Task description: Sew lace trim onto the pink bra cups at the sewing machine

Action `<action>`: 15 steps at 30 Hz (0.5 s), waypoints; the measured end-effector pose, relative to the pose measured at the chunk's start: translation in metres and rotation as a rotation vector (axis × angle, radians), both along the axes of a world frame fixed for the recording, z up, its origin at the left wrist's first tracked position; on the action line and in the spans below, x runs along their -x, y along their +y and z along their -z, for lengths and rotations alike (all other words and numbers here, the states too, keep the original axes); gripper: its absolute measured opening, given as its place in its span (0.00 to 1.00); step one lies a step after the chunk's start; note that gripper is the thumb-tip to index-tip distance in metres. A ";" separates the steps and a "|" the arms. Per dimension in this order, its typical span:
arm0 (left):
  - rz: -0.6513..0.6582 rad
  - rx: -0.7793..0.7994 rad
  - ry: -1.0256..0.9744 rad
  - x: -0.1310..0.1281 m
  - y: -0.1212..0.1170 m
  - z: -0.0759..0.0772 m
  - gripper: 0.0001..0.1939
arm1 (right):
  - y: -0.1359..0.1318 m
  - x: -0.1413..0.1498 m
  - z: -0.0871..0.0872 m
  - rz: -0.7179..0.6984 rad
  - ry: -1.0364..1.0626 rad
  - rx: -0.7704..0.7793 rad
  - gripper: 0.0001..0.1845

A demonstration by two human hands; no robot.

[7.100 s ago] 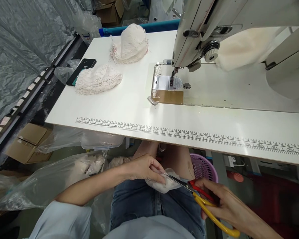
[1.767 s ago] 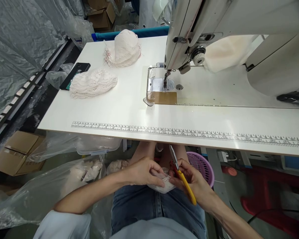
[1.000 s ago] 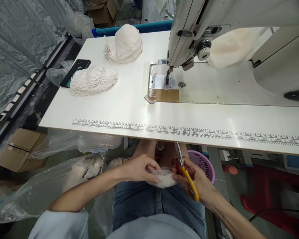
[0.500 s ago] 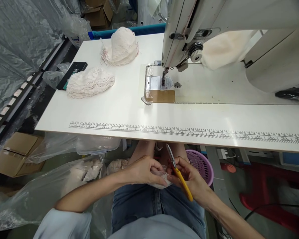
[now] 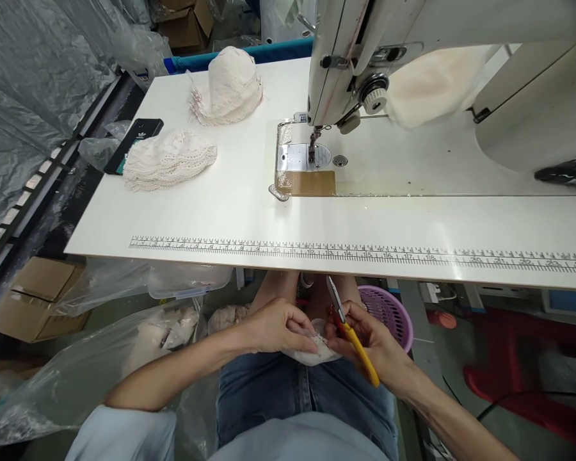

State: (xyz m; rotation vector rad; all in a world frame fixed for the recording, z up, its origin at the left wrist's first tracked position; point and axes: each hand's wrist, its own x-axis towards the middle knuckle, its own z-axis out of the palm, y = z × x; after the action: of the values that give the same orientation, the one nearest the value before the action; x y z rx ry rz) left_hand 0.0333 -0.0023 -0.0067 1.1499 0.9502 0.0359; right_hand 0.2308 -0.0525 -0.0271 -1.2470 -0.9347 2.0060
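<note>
Over my lap, my left hand [image 5: 285, 330] pinches a small white piece of lace-edged fabric [image 5: 312, 354] by its left side. My right hand [image 5: 365, 339] grips a pair of scissors [image 5: 358, 346] with yellow and red handles, blades pointing up and away from me. The thumb and fingertips of that same hand also touch the fabric's right edge. Part of the fabric is hidden behind my fingers. On the table above, a stack of white lace pieces [image 5: 170, 160] lies partly over a dark phone-like item [image 5: 137, 141], and a rounded white fabric pile [image 5: 230, 86] sits behind it.
A sewing machine [image 5: 350, 70] stands on the white table [image 5: 221, 211], which has a printed ruler [image 5: 355, 253] along its front edge. Below are a purple basket [image 5: 388, 317], a clear plastic bag [image 5: 100, 358], a cardboard box [image 5: 38, 298] and a red stool [image 5: 513, 365].
Seven seconds ago the scissor blades pointed left at the fabric; now they point up in my right hand, whose fingertips hold the fabric's edge. Lately both hands shift only slightly.
</note>
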 end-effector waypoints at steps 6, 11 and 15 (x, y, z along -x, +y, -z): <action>-0.013 0.020 0.044 -0.001 -0.001 -0.001 0.13 | -0.002 0.001 0.001 -0.028 -0.026 -0.042 0.24; 0.010 -0.046 0.043 0.002 -0.002 0.001 0.13 | -0.002 0.005 0.002 0.000 -0.062 -0.056 0.23; 0.011 -0.045 0.047 0.002 -0.003 0.002 0.13 | -0.004 0.005 0.005 0.006 -0.087 -0.059 0.24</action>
State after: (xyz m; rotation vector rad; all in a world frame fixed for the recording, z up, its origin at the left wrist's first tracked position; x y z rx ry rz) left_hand 0.0316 -0.0051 -0.0087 1.2014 0.9888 0.0214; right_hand 0.2262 -0.0568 -0.0321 -1.3114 -1.0226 1.9183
